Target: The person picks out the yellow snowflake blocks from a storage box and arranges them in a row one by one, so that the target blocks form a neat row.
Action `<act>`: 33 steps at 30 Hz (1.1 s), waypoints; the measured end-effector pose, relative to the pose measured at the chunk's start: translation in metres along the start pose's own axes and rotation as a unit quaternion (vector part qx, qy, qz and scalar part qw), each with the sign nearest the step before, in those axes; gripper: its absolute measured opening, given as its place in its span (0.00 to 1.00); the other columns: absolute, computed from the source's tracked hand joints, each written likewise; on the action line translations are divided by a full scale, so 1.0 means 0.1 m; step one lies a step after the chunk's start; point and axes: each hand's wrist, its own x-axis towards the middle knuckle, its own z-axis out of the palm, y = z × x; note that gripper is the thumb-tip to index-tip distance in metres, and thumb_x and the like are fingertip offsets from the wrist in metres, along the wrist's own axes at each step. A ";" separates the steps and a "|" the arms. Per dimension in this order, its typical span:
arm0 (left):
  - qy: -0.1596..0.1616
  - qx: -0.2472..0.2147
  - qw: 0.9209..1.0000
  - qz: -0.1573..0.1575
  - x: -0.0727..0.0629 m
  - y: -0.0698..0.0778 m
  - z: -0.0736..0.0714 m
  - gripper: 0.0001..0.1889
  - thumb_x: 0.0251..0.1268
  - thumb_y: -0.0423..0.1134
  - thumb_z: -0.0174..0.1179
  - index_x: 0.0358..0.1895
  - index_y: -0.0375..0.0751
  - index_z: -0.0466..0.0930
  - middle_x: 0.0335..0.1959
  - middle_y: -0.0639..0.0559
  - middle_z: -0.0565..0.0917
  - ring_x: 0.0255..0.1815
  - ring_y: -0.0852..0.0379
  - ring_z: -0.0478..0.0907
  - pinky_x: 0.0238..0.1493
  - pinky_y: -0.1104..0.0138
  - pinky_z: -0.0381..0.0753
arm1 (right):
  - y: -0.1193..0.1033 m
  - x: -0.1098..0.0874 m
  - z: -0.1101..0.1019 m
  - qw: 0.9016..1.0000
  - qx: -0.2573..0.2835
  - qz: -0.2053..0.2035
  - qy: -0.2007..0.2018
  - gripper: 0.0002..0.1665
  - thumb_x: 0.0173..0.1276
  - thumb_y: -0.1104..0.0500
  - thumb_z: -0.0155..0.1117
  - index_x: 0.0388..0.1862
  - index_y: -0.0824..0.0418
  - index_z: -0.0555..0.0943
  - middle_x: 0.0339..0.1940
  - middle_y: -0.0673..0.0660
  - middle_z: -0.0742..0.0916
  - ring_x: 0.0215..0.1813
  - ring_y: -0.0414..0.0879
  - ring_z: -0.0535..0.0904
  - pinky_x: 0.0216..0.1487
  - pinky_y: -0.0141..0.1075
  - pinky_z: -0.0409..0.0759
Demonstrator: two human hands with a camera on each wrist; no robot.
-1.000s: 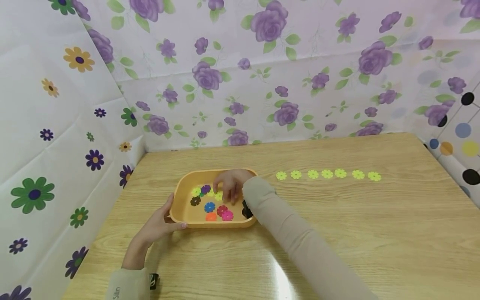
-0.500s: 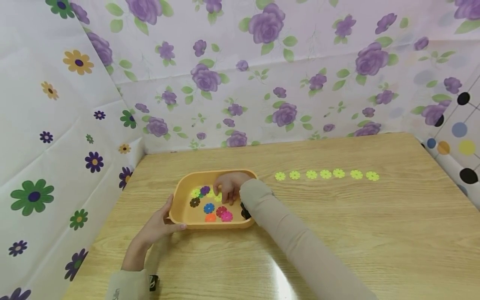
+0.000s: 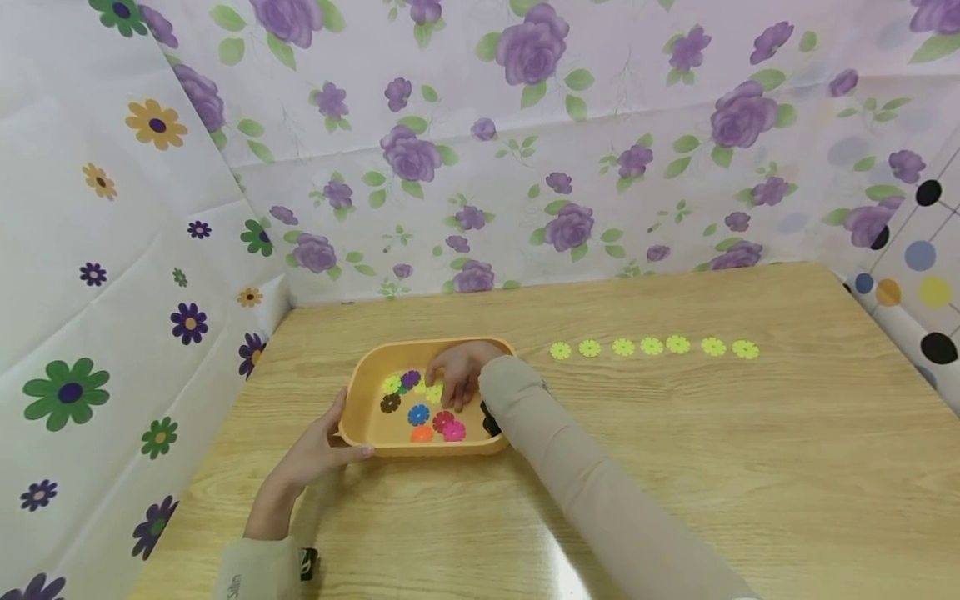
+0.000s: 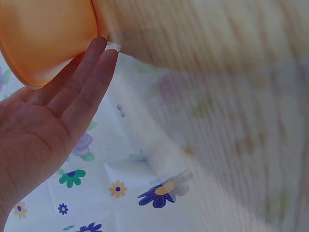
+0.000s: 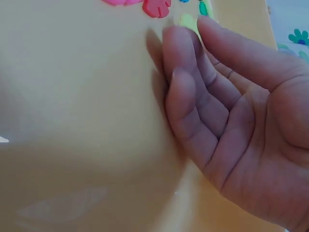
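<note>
A yellow plastic tray [image 3: 358,427] stands on the table, holding several notched, flower-shaped building discs. My left hand [image 3: 318,450] steadies its left end, thumb along the front wall and straight fingers against the outside; the left wrist view shows these fingers [image 4: 89,72] extended. Inside the tray, my right hand [image 3: 459,375] reaches down with bent fingers. Its thumb and index fingertips are right at a yellow-green disc [image 5: 188,21]; I cannot tell whether they pinch it. A purple disc [image 3: 410,378], a brown disc [image 3: 390,403], a blue disc [image 3: 418,414] and a pink disc [image 3: 454,431] lie nearby.
Right of the tray, several yellow-green discs [image 3: 622,347] form a row across the wooden table [image 3: 675,450]. Floral sheets [image 3: 525,167] hang behind and to the left. A small black object [image 3: 307,564] shows beside the left sleeve.
The right hand's fingers shift slightly inside the tray, and the yellow-green disc beside them shows a little more. The left hand stays on the tray, and the row of discs is unchanged.
</note>
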 end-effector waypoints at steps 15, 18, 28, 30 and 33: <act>-0.001 0.003 1.000 -0.002 0.01 0.01 0.00 0.55 0.49 0.42 0.69 0.71 0.34 0.34 0.69 0.30 0.49 0.53 0.40 0.71 0.50 0.59 0.73 | 0.01 0.00 -0.03 0.999 0.041 0.004 -0.005 0.30 0.64 0.71 0.55 0.64 0.61 0.62 0.36 0.66 0.84 0.32 0.52 0.83 0.34 0.37 0.79; -0.001 0.004 1.000 -0.003 0.01 0.01 0.00 0.55 0.49 0.42 0.69 0.71 0.34 0.34 0.69 0.30 0.50 0.53 0.40 0.71 0.49 0.60 0.73 | 0.02 0.02 -0.02 0.999 0.034 0.001 -0.001 0.26 0.65 0.71 0.54 0.62 0.63 0.64 0.36 0.65 0.85 0.32 0.51 0.83 0.35 0.38 0.80; 0.000 0.002 1.000 -0.002 0.00 0.01 0.00 0.55 0.49 0.42 0.69 0.71 0.34 0.34 0.69 0.30 0.49 0.54 0.39 0.70 0.49 0.60 0.73 | 0.02 0.07 0.00 1.000 0.020 -0.002 0.013 0.28 0.64 0.71 0.55 0.62 0.61 0.62 0.31 0.65 0.84 0.25 0.51 0.81 0.28 0.36 0.79; 0.001 0.002 1.000 -0.002 0.00 0.01 0.01 0.55 0.49 0.41 0.69 0.71 0.34 0.34 0.69 0.30 0.50 0.53 0.39 0.71 0.49 0.61 0.74 | 0.01 0.07 0.02 1.000 0.009 -0.005 0.024 0.25 0.63 0.71 0.56 0.59 0.61 0.64 0.30 0.65 0.84 0.24 0.51 0.81 0.28 0.37 0.79; 0.002 0.004 1.000 0.000 0.00 0.01 0.01 0.55 0.49 0.41 0.69 0.71 0.33 0.34 0.68 0.29 0.52 0.52 0.40 0.72 0.48 0.63 0.74 | 0.01 0.05 0.04 0.999 -0.007 -0.006 0.041 0.19 0.62 0.70 0.57 0.52 0.62 0.67 0.29 0.64 0.84 0.24 0.51 0.80 0.28 0.38 0.79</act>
